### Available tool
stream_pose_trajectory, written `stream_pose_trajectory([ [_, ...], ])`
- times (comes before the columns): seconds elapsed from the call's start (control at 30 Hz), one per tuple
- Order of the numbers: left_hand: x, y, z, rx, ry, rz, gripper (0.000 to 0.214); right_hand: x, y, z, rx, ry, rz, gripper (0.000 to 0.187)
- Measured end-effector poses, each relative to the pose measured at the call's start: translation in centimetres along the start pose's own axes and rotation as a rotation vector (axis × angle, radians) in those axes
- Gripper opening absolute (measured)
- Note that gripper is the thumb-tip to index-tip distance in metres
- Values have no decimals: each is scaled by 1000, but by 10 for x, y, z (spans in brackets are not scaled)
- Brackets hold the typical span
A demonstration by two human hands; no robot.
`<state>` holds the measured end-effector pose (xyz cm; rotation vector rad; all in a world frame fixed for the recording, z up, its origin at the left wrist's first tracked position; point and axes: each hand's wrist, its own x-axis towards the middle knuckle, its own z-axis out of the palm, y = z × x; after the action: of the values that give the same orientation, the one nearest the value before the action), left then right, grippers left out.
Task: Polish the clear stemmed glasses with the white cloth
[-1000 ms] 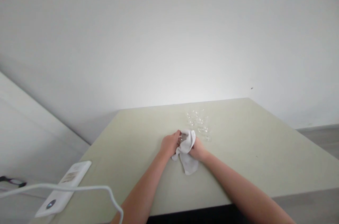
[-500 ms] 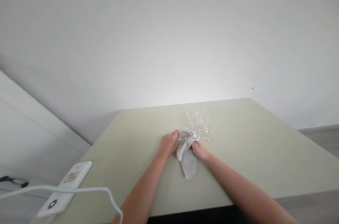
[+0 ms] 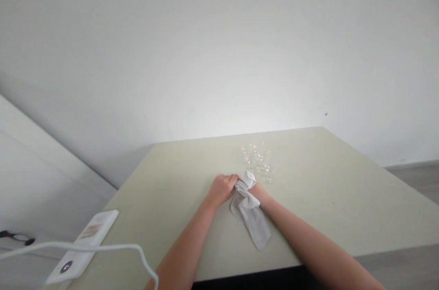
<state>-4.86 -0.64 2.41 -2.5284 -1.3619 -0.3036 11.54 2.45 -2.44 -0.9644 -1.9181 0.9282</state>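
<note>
My left hand (image 3: 221, 188) is closed around a clear glass, which its fingers and the cloth now almost wholly hide. A pale grey-white cloth (image 3: 256, 225) is bunched against that glass, its loose end hanging down toward me. Behind its folds my right hand (image 3: 259, 193) grips the cloth; most of the fingers are covered. Both hands meet near the middle of the table. Just beyond them stand several small clear glasses (image 3: 255, 156) in a cluster, hard to tell apart.
The pale green table (image 3: 308, 217) reaches back to a white wall (image 3: 219, 52). At its left edge lies a white flat box or panel (image 3: 82, 246) with a dark round mark. A white cable (image 3: 103, 248) crosses the lower left.
The cloth has twisted and its loose end has swung to the right and toward me. My left hand has turned over the glass, which was plainly visible before.
</note>
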Motion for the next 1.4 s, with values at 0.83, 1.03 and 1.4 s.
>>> stream_pose_trajectory([
  [0.83, -1, 5, -4, -51, 16, -10, 13, -2, 1, -6, 92, 3, 17, 8],
  [1.03, 0, 4, -2, -46, 30, -17, 16, -6, -3, -5, 177, 37, 34, 10],
  [1.4, 0, 3, 1, -46, 15, -14, 17, -9, 4, -1, 179, 28, -16, 16],
])
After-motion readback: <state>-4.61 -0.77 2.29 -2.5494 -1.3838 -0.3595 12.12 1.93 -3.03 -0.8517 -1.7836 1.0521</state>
